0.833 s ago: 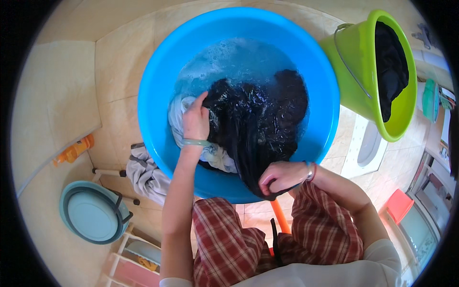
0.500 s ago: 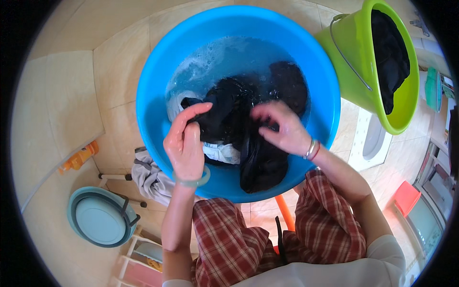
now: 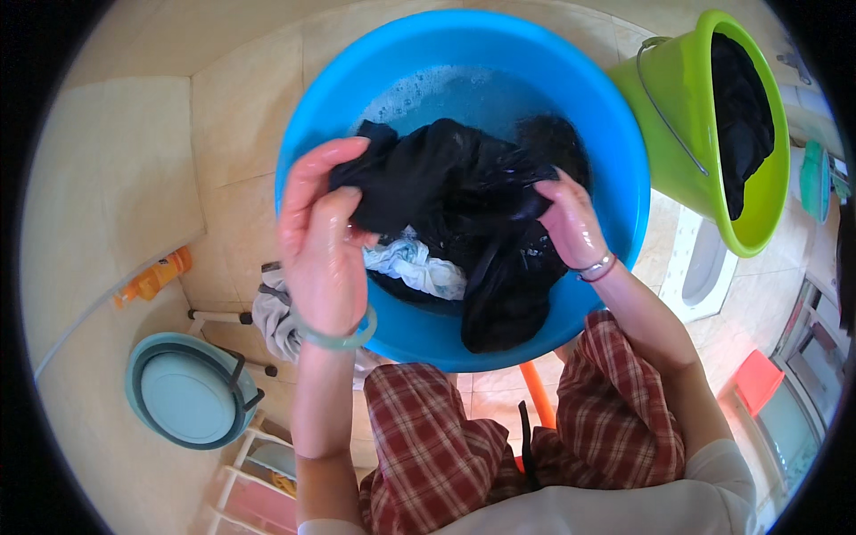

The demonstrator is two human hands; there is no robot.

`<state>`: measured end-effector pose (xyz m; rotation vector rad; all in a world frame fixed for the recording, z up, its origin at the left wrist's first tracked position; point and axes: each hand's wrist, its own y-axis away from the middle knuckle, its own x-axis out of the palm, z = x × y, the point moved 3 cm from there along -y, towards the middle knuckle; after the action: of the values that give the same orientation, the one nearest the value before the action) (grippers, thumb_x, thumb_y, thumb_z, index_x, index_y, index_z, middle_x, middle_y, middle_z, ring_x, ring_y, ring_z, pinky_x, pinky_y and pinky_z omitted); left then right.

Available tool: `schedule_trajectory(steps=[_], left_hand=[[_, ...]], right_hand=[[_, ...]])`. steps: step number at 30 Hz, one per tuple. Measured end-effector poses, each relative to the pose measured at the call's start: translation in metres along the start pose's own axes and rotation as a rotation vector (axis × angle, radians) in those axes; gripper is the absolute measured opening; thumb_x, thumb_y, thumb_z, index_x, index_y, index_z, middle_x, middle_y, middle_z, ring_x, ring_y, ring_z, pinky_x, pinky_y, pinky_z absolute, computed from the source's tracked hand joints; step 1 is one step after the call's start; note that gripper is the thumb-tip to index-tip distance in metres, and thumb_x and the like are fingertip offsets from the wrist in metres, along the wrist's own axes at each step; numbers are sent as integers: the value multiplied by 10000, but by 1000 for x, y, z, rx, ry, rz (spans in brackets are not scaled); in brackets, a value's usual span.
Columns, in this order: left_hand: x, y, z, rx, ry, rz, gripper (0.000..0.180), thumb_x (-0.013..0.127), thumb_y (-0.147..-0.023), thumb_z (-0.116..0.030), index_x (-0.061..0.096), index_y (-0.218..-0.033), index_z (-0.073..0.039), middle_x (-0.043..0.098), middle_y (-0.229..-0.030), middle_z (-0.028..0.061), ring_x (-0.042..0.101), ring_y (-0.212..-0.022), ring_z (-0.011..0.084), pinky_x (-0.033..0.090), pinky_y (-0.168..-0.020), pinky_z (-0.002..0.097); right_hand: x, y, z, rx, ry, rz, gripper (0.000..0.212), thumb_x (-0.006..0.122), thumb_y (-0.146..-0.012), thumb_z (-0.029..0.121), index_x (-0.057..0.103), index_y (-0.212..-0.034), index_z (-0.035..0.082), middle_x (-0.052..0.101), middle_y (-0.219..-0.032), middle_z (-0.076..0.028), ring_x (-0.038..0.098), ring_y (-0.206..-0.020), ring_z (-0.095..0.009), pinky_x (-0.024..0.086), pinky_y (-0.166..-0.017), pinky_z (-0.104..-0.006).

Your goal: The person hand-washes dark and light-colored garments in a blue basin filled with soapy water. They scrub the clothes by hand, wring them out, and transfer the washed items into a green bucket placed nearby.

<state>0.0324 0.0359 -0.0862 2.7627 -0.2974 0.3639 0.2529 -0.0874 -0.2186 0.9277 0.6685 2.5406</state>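
Note:
A wet black garment [image 3: 446,174] is stretched between my two hands above the water in a large blue tub [image 3: 615,116]. My left hand [image 3: 325,232] grips its left end, fingers bent over the edge. At the other end, my right hand [image 3: 571,214] pinches the cloth between thumb and fingers. What kind of garment it is I cannot make out. Below it lie more dark cloth [image 3: 508,308] and a white and pale-blue cloth [image 3: 419,267], partly covered. Suds [image 3: 428,89] float on the water at the far side.
A green bucket [image 3: 660,107] holding black cloth [image 3: 740,116] stands tilted at the right. Beside it is a white squat toilet [image 3: 700,267]. Grey cloth [image 3: 276,312] lies left of the tub, near a pale-blue basin [image 3: 187,401] and an orange bottle [image 3: 153,276].
My right hand, blurred and apart from the cloth before, now holds the black garment's right end. The garment has been raised and spread out. My left hand has come closer and slightly left.

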Motion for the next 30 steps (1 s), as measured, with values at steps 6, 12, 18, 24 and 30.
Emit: schedule_trajectory(steps=[6,12,18,24,30], left_hand=[[-41,-10,78,-50,-54,-156,309,588,-902,57,614,-1192,-45,532,-822,-48,524,-764,53,509,-695,253],[-50,-12,72,42,-120,-154,334,582,-910,55,596,-1227,-49,576,-902,-33,562,-841,82,509,-763,280],[-57,-18,63,67,-143,-244,348,578,-898,56,597,-1229,-51,612,-1040,3,572,-886,96,509,-828,290],[-57,-13,72,23,-167,-234,346,575,-896,58,596,-1227,-40,621,-1009,0,576,-898,98,504,-822,288],[-58,-13,79,24,-182,-205,334,585,-895,56,605,-1216,-33,633,-1030,7,579,-891,89,502,-803,271]], right_hand=[[-9,10,39,-27,-344,-148,281,579,-942,217,618,-1157,40,659,-1158,-87,610,-1099,-202,472,-973,-334],[1,1,79,-282,258,-77,206,609,-946,149,616,-1105,19,665,-1009,-39,600,-915,-101,481,-828,-242],[-2,-24,79,-512,772,-51,188,696,-906,146,632,-1015,7,652,-890,-18,549,-807,-71,480,-744,-243],[-19,-36,63,-491,777,-90,243,712,-898,173,631,-1049,0,678,-922,-51,595,-835,-104,502,-770,-273],[-24,-36,63,-514,898,-120,323,733,-876,191,620,-1099,-13,687,-953,-117,646,-867,-180,514,-802,-307]])
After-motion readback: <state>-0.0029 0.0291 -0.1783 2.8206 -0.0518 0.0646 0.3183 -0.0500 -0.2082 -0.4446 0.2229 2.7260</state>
